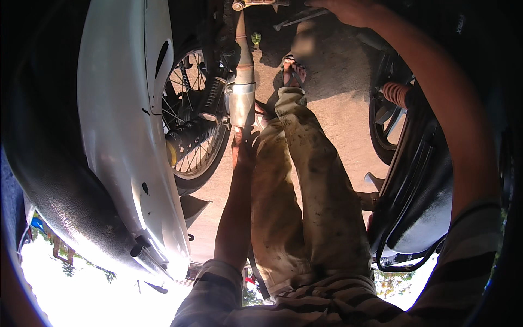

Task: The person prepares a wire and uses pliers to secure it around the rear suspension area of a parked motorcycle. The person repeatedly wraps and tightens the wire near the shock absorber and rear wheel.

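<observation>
My left hand (242, 140) is at the lower end of a silver exhaust pipe (241, 106) with a clamp band, its fingers closed on the pipe. The pipe runs upward beside a spoked wheel (190, 173) to metal fittings (257, 4) at the top edge. My right arm curves up the right side, and my right hand (335, 10) is at the top edge near those fittings and a dark metal bar (291, 20), its fingers too hidden to read.
A white motorcycle body panel (117, 125) and black seat (65, 185) fill the left. Another motorcycle with a red shock spring (393, 94) and black seat (419, 218) stands at the right. My legs and sandalled foot rest over sandy ground (343, 136).
</observation>
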`<state>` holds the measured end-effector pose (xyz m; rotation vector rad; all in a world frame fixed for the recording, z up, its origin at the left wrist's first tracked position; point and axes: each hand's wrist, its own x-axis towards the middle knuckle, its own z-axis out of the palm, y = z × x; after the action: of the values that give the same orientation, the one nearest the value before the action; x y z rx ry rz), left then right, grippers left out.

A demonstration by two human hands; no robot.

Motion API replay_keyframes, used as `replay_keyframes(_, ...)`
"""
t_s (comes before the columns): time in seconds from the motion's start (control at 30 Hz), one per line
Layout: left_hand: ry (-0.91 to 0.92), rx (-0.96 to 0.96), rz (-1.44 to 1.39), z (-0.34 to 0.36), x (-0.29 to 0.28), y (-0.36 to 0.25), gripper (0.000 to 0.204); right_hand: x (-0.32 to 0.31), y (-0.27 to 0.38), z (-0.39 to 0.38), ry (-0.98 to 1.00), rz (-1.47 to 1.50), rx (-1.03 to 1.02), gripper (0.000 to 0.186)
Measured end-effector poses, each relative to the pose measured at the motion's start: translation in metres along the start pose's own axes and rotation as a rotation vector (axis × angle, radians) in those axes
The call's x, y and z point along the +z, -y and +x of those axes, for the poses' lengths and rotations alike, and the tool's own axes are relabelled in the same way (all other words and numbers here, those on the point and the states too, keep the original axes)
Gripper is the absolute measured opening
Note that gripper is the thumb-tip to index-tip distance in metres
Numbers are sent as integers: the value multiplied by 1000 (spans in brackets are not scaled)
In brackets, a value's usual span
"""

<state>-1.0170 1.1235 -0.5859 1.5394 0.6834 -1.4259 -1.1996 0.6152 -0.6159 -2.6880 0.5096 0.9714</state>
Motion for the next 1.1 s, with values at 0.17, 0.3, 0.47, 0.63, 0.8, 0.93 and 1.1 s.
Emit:
replay_keyframes(0.17, 56, -36, -4, 5, 9, 5, 69, 17, 60, 15, -4, 277, -70, 49)
replay_keyframes(0.3, 52, -13, 0, -1, -2, -1, 72, -21, 138, 13, -101, 253, -40, 56)
replay_keyframes(0.47, 32, 0, 14, -2, 3, -1, 72, -18, 137, 10, -59, 287, -81, 56)
replay_keyframes(0.63, 43, 7, -11, 1, -1, 1, 73, -21, 147, 8, -69, 222, -54, 61)
replay_keyframes(0.8, 39, 3, -2, 0, 6, -1, 73, 23, 152, 18, -497, 134, -53, 66)
replay_keyframes(0.93, 21, 6, -13, -3, 6, -2, 75, 12, 164, 15, -315, 251, -39, 62)
replay_keyframes(1.1, 39, -8, -17, -4, 2, -2, 76, -27, 130, 16, -26, 150, -199, 48)
